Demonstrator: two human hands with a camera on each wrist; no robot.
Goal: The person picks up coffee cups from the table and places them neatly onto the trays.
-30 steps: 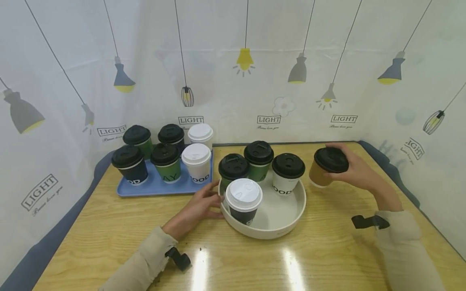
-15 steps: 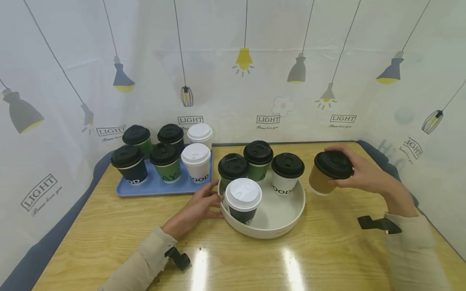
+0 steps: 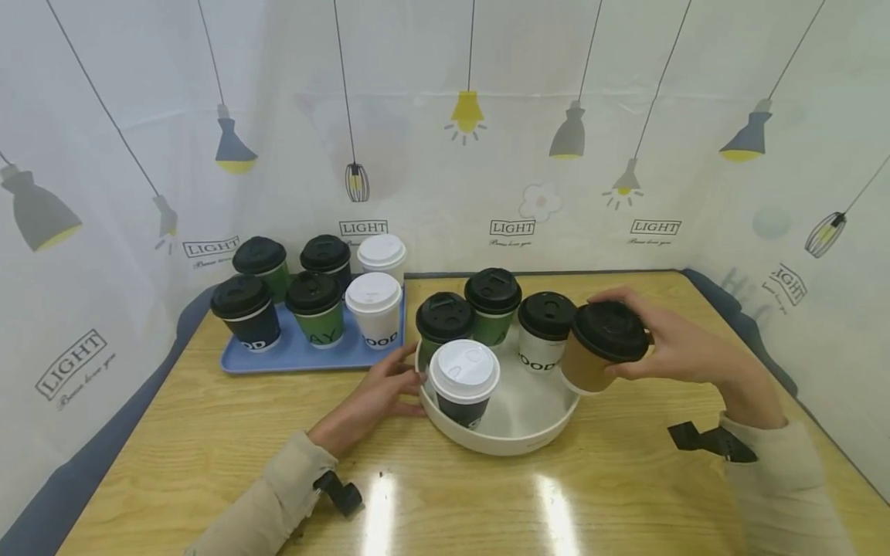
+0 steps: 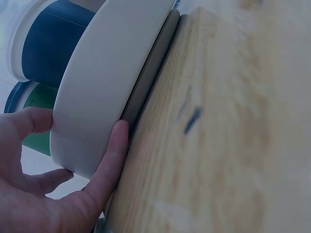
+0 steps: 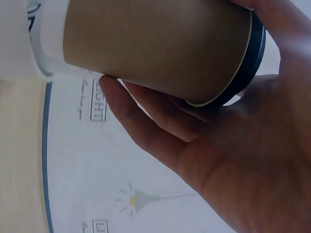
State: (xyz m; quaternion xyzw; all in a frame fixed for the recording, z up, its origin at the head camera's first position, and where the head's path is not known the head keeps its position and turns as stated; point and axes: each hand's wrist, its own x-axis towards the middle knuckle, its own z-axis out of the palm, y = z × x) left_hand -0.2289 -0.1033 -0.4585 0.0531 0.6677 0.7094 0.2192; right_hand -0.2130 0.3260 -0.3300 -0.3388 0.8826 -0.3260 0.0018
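My right hand (image 3: 684, 344) grips a brown paper coffee cup (image 3: 588, 367) with a black lid, tilted, over the right rim of a round white tray (image 3: 514, 444). In the right wrist view, fingers curl along the side of the brown cup (image 5: 160, 48). Inside the tray stand a dark cup with a white lid (image 3: 464, 382), a white cup with a black lid (image 3: 546, 332) and two green cups, one of them (image 3: 492, 297) at the back. My left hand (image 3: 378, 394) holds the tray's left side, fingertips at the rim and thumb (image 4: 114, 150) low on the wall.
A blue rectangular tray (image 3: 306, 363) at the back left bears several lidded cups in two rows, among them a white cup (image 3: 375, 313). The wooden table (image 3: 445, 510) ends at a printed curtain (image 3: 445, 185) behind and on both sides.
My right hand has carried the brown cup left, from beside the round tray to over its right rim, after a slight shift right. My left hand stays on the tray.
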